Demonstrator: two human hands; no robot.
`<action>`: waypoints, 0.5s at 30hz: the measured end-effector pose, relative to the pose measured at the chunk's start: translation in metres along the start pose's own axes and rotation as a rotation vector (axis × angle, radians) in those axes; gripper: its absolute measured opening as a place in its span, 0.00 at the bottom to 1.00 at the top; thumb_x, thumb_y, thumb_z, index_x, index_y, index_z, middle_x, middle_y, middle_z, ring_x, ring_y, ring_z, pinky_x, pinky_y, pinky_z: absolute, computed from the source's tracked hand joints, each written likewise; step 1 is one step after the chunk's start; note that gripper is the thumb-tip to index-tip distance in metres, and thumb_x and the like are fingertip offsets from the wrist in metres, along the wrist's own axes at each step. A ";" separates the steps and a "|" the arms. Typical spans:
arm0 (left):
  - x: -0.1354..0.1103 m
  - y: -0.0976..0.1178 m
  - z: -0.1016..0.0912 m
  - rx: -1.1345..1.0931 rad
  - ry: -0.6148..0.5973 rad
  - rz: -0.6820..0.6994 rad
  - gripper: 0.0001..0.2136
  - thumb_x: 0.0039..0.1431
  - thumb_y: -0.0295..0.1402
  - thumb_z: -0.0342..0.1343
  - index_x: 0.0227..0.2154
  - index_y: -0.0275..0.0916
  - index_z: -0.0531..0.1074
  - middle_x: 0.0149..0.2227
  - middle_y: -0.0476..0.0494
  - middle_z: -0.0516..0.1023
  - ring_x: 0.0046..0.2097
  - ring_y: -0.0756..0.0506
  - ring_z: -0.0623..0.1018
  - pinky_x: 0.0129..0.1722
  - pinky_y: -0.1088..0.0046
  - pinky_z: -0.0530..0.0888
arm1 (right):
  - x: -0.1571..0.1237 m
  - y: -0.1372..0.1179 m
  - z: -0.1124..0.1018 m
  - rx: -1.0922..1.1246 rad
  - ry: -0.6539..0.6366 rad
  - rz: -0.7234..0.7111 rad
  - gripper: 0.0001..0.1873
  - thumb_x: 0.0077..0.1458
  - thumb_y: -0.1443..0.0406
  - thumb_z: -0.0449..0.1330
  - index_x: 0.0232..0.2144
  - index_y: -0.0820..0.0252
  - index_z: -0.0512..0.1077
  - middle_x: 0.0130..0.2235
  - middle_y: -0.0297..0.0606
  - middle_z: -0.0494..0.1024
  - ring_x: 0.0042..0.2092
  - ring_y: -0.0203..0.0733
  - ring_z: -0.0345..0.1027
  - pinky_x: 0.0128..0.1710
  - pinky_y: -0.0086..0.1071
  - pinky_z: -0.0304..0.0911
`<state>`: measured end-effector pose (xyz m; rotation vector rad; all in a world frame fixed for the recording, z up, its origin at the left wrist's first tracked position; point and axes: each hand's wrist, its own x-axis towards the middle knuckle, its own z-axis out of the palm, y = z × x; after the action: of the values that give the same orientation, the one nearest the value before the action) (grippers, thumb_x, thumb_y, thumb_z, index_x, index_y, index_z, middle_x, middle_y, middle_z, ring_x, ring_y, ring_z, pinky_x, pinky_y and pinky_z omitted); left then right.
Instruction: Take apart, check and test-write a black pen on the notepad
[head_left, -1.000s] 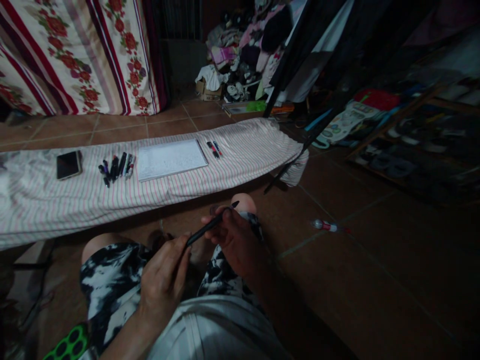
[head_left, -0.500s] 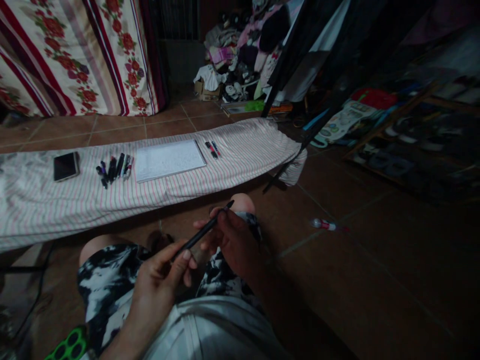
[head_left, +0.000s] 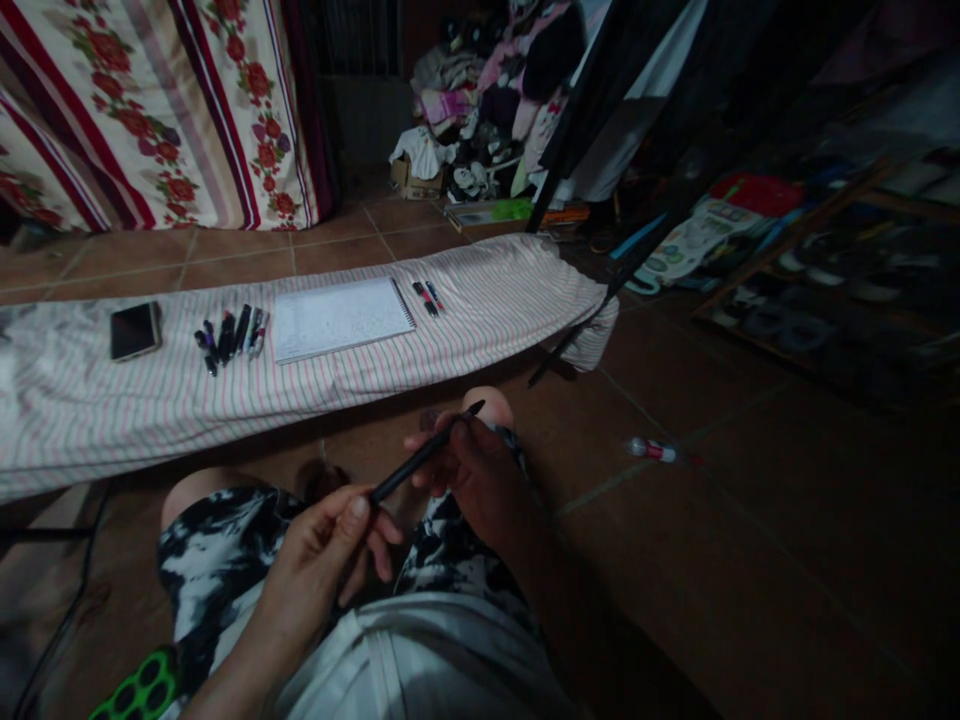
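A slim black pen is held between both hands above my lap, slanting up to the right with its pointed end beyond the right fingers. My left hand pinches its lower end between thumb and fingers. Near the tip, my right hand grips it with thumb and fingertips. Beyond my knees, a spiral notebook lies on a striped cloth. Several pens and markers lie left of the notebook, and a few pens lie to its right.
A dark-screened phone rests on the cloth at the left. On the tiled floor to the right lies a small bottle-like object. Dark poles stand by the cloth's right end. A clothes pile and floral curtain are behind.
Both hands and the pen have shifted slightly right. The left thumb has moved back along the pen toward its lower end, and the left fingers have loosened somewhat.
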<state>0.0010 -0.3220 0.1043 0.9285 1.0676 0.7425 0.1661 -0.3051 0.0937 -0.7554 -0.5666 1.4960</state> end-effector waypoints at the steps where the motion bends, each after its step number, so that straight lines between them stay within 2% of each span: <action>1: 0.000 0.002 0.000 -0.025 -0.031 -0.054 0.20 0.50 0.47 0.56 0.33 0.32 0.74 0.21 0.45 0.73 0.16 0.55 0.64 0.13 0.82 0.51 | 0.000 0.000 0.000 -0.008 -0.009 0.006 0.15 0.47 0.55 0.62 0.32 0.60 0.68 0.32 0.38 0.81 0.22 0.35 0.73 0.17 0.22 0.63; 4: 0.000 0.004 0.002 -0.036 0.007 -0.099 0.17 0.47 0.44 0.60 0.30 0.32 0.75 0.18 0.49 0.71 0.14 0.58 0.60 0.14 0.82 0.51 | 0.000 0.001 0.001 -0.014 -0.009 0.035 0.16 0.47 0.55 0.62 0.32 0.60 0.67 0.32 0.40 0.81 0.23 0.35 0.73 0.17 0.23 0.63; 6: 0.000 0.001 0.002 0.044 0.092 -0.002 0.15 0.47 0.42 0.61 0.32 0.34 0.76 0.20 0.48 0.73 0.16 0.56 0.64 0.15 0.81 0.58 | -0.001 0.001 0.003 -0.011 0.002 0.051 0.16 0.47 0.55 0.62 0.32 0.60 0.67 0.33 0.41 0.81 0.24 0.36 0.73 0.17 0.22 0.62; 8: 0.000 -0.003 0.000 0.248 0.201 0.222 0.11 0.49 0.37 0.60 0.34 0.36 0.77 0.21 0.47 0.76 0.19 0.51 0.70 0.20 0.77 0.66 | -0.002 0.001 0.005 -0.008 0.020 0.050 0.16 0.46 0.55 0.63 0.31 0.61 0.67 0.33 0.41 0.81 0.24 0.35 0.73 0.17 0.22 0.61; 10: 0.000 -0.007 -0.003 0.524 0.299 0.561 0.08 0.51 0.31 0.58 0.35 0.38 0.78 0.25 0.45 0.79 0.25 0.48 0.75 0.26 0.75 0.71 | -0.002 0.003 0.006 0.011 0.040 0.057 0.16 0.46 0.55 0.63 0.31 0.61 0.67 0.31 0.39 0.81 0.22 0.34 0.72 0.16 0.22 0.60; 12: 0.001 -0.009 -0.008 0.755 0.326 0.902 0.12 0.51 0.24 0.55 0.37 0.40 0.77 0.32 0.44 0.81 0.30 0.47 0.78 0.31 0.76 0.73 | -0.002 0.006 0.006 0.054 0.064 0.073 0.14 0.47 0.56 0.63 0.31 0.60 0.68 0.30 0.38 0.80 0.22 0.33 0.71 0.15 0.21 0.59; 13: 0.002 -0.010 -0.009 0.831 0.313 1.023 0.14 0.51 0.21 0.53 0.39 0.41 0.76 0.35 0.43 0.81 0.32 0.47 0.78 0.33 0.76 0.73 | -0.002 0.008 0.005 0.081 0.084 0.077 0.13 0.48 0.57 0.62 0.31 0.60 0.68 0.30 0.37 0.80 0.22 0.32 0.71 0.16 0.21 0.59; 14: 0.003 -0.010 -0.010 0.873 0.296 1.087 0.16 0.51 0.19 0.52 0.40 0.41 0.76 0.35 0.43 0.81 0.33 0.47 0.79 0.33 0.77 0.73 | -0.002 0.009 0.004 0.104 0.107 0.077 0.12 0.49 0.57 0.62 0.30 0.60 0.69 0.30 0.36 0.80 0.23 0.32 0.71 0.16 0.21 0.59; 15: 0.004 -0.010 -0.010 0.878 0.277 1.094 0.16 0.51 0.19 0.52 0.40 0.41 0.75 0.36 0.43 0.81 0.33 0.47 0.79 0.34 0.77 0.73 | -0.002 0.010 0.003 0.118 0.131 0.074 0.11 0.49 0.58 0.62 0.30 0.60 0.69 0.30 0.36 0.80 0.24 0.32 0.71 0.16 0.21 0.59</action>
<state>-0.0068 -0.3198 0.0914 2.3025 1.0897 1.3393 0.1570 -0.3070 0.0885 -0.7830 -0.3522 1.5218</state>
